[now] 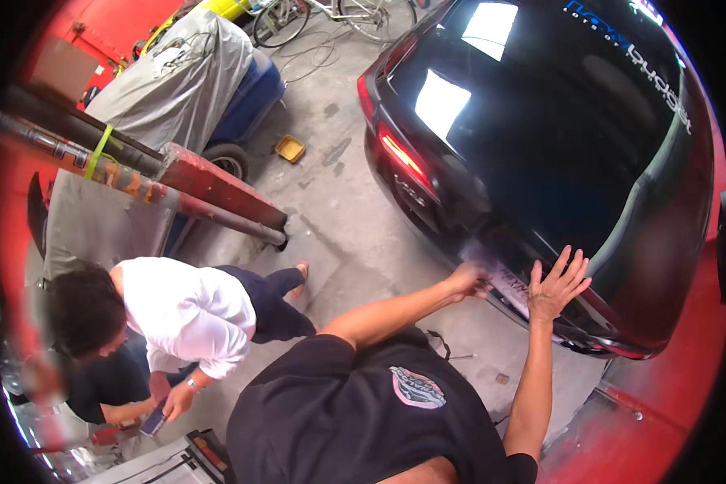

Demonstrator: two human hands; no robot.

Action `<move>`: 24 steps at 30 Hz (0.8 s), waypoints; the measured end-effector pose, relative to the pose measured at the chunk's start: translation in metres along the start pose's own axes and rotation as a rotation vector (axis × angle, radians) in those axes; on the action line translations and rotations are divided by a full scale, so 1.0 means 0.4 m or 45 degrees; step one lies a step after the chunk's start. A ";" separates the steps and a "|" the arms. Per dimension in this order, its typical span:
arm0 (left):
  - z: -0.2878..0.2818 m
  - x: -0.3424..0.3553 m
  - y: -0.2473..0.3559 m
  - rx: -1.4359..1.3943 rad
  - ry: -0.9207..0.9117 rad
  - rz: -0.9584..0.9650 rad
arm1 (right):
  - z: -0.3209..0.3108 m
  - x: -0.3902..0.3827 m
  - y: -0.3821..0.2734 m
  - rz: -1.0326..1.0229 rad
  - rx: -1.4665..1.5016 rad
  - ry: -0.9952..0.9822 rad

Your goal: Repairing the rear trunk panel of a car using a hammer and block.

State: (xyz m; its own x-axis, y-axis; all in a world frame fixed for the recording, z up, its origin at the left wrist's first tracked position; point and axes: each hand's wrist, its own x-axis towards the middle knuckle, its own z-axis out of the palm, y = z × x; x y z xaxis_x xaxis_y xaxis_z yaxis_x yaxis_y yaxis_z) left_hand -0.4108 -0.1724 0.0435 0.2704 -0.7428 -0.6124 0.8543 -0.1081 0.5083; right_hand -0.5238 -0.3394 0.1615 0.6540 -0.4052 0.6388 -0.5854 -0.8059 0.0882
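Observation:
A dark car (573, 161) stands in front of me, its rear end turned toward my hands. My left hand (466, 281) is at the left end of a pale number plate (508, 288) on the car's rear. Its fingers are curled, and what they hold, if anything, I cannot make out. My right hand (553, 290) is open, fingers spread, by the plate's right end and the rear edge of the boot lid. Whether its palm rests on the car is hidden. The left tail light (403, 153) glows red.
At left, a person in a white shirt (189, 310) looks down with a phone (153, 421) in hand. Behind them are a red metal post with a pipe (218, 216), a covered blue vehicle (246, 97) and a yellow tub (289, 149). Bicycles (282, 22) stand at the back.

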 end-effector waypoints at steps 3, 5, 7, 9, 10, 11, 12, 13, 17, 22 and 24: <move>0.011 0.031 0.042 -0.109 -0.133 0.160 | -0.014 0.001 0.000 -0.012 -0.021 -0.025; 0.003 0.058 0.062 -0.251 -0.161 0.189 | -0.026 0.007 -0.003 -0.026 -0.016 -0.049; -0.008 0.094 0.070 -0.397 -0.098 0.127 | -0.038 0.017 -0.016 -0.051 0.028 -0.057; 0.016 0.078 0.070 -0.389 -0.111 0.127 | -0.045 0.010 -0.007 -0.048 0.019 -0.110; 0.016 0.078 0.070 -0.372 -0.121 0.148 | -0.050 0.014 -0.009 -0.044 0.023 -0.143; 0.008 0.090 0.070 -0.284 -0.095 0.096 | -0.056 0.016 -0.011 -0.057 0.028 -0.159; -0.003 0.085 0.063 -0.300 -0.092 0.107 | -0.068 0.018 -0.015 -0.076 0.032 -0.158; -0.008 0.075 0.060 -0.183 -0.067 0.150 | -0.075 0.019 -0.014 -0.080 0.014 -0.226; -0.066 0.004 0.087 -0.083 0.114 0.268 | -0.097 0.033 -0.026 -0.060 0.009 -0.331; -0.210 -0.030 0.257 -0.120 0.729 0.678 | -0.084 0.028 -0.051 -0.027 -0.039 -0.254; -0.376 0.037 0.317 0.036 1.063 0.942 | -0.058 0.045 -0.077 -0.074 -0.007 -0.224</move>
State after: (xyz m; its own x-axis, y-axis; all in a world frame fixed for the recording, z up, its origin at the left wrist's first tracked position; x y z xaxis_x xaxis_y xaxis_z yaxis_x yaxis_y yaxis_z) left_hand -0.2317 -0.0979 0.0079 0.9308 0.0456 -0.3627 0.3522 0.1545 0.9231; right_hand -0.5050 -0.3121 0.1880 0.7605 -0.4276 0.4887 -0.5464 -0.8280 0.1259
